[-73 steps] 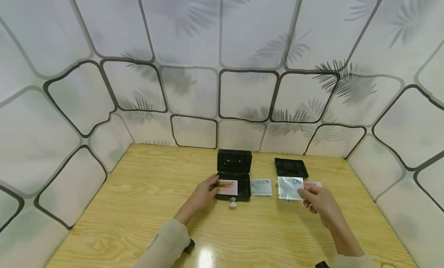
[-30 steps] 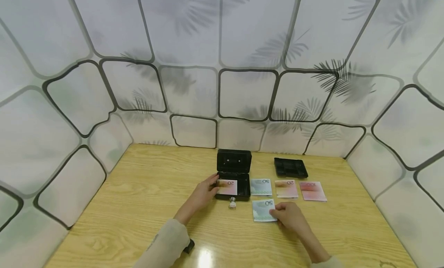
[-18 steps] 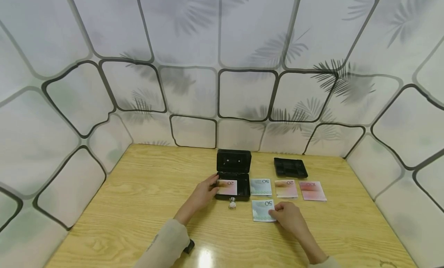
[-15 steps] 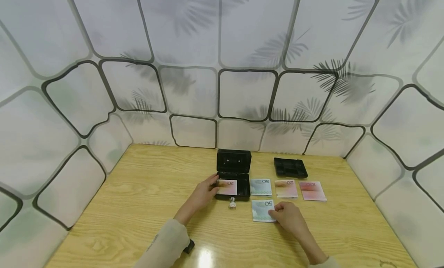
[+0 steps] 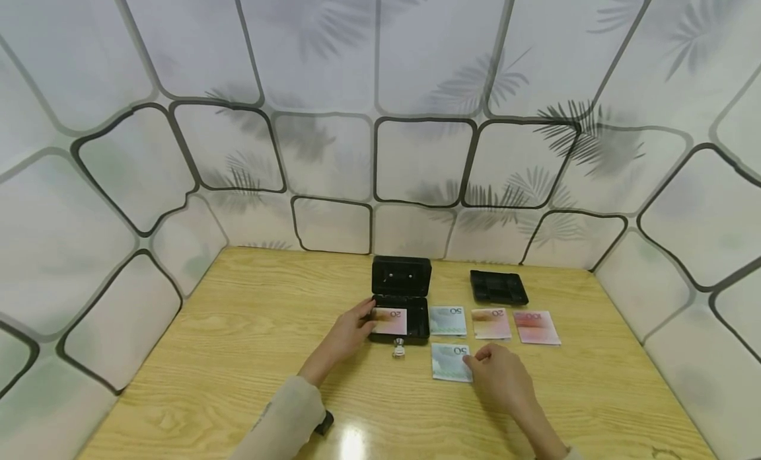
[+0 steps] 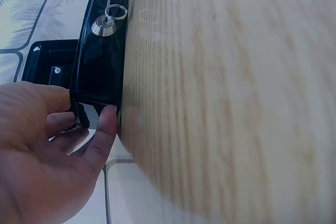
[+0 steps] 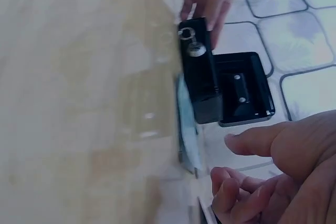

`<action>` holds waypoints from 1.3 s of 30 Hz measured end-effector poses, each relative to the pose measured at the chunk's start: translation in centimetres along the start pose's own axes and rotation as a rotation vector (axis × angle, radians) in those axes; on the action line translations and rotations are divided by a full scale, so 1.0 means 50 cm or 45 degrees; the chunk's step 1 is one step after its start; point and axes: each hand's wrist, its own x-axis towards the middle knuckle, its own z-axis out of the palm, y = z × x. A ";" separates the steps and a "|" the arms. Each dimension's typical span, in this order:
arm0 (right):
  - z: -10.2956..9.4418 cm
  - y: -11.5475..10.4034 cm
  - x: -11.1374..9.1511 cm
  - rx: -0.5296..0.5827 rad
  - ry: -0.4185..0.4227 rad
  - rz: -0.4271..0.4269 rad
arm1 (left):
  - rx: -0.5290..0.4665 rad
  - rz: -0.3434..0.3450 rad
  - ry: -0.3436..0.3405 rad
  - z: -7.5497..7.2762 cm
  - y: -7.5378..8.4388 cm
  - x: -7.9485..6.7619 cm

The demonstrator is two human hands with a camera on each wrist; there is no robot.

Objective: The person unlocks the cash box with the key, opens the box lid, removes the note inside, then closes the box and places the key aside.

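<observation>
The loose 50 note is just left of the right hand, thumb and fingers slightly parted, while the left hand grips the black box.

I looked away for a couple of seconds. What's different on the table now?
The right hand has brought a 50 note leftward and closer to the person, down onto the table, uncovering a 20 note. Thumb and fingers stand apart now, so it seems to have let go. Unchanged: the left hand holding the open black box, the note inside, and the black tray.
</observation>
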 end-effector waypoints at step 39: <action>0.057 -0.197 0.136 0.308 -0.279 -0.246 | 0.012 0.009 0.017 -0.004 0.001 0.004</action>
